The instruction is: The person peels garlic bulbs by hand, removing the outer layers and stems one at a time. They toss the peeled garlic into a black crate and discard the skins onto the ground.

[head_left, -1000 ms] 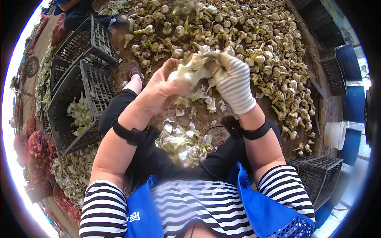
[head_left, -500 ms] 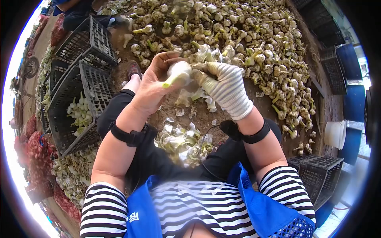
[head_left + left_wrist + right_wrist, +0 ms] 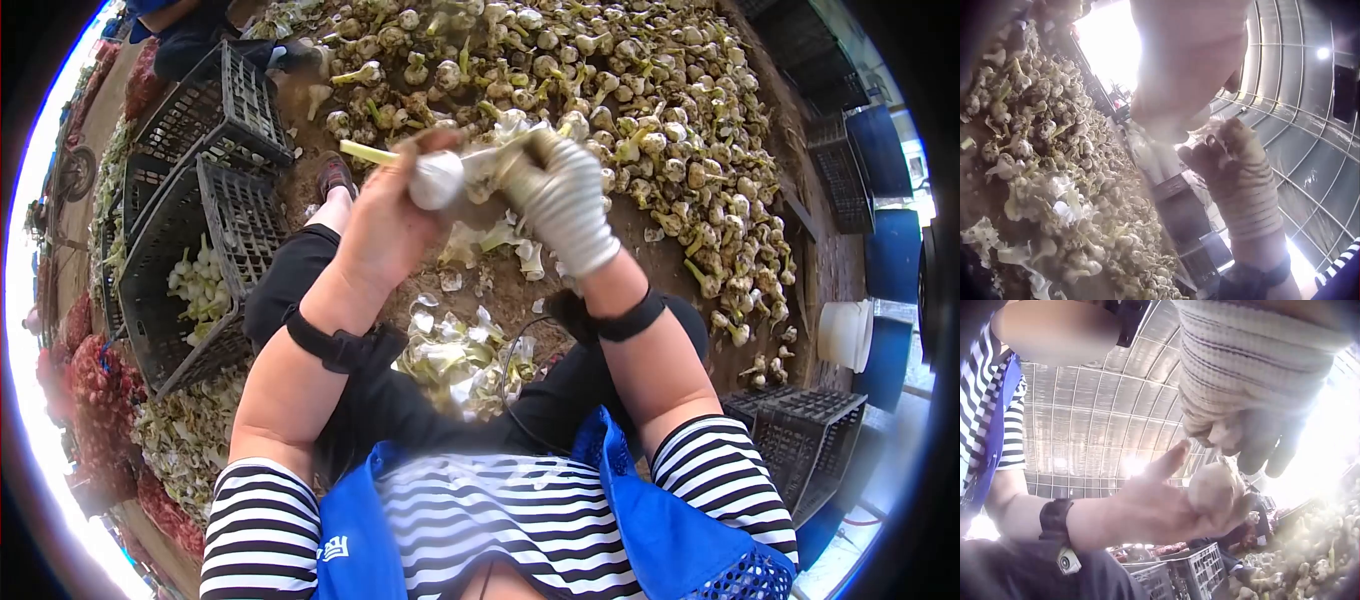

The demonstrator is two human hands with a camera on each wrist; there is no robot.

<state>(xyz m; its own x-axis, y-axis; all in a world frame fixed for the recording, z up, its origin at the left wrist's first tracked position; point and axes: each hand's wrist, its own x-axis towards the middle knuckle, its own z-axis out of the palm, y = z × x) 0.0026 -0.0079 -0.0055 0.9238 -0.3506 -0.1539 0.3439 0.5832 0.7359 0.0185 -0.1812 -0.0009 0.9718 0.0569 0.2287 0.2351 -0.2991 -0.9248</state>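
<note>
My bare left hand (image 3: 385,225) holds a white, mostly peeled garlic bulb (image 3: 437,180), its green stem (image 3: 367,152) pointing off to the left. In the right wrist view the bulb (image 3: 1213,487) rests against the left fingers, thumb raised beside it. Close on the other side is my right hand (image 3: 565,195) in a striped knit glove, its fingers curled and pinching a pale strip of garlic skin (image 3: 482,160) by the bulb. The left wrist view shows the gloved hand (image 3: 1238,169) with curled fingers; the bulb is hidden there.
A large heap of unpeeled garlic (image 3: 690,130) spreads ahead and to the right. Black crates stand at left, one crate (image 3: 240,225) holding cleaned bulbs. Peeled skins (image 3: 465,360) lie between the legs. A white bucket (image 3: 845,333) and another crate (image 3: 805,440) stand at right.
The bulb has come out of its loose outer layers and turned, its stem swinging from lower left to upper left. The gloved hand has shifted slightly left and up, blurred by motion.
</note>
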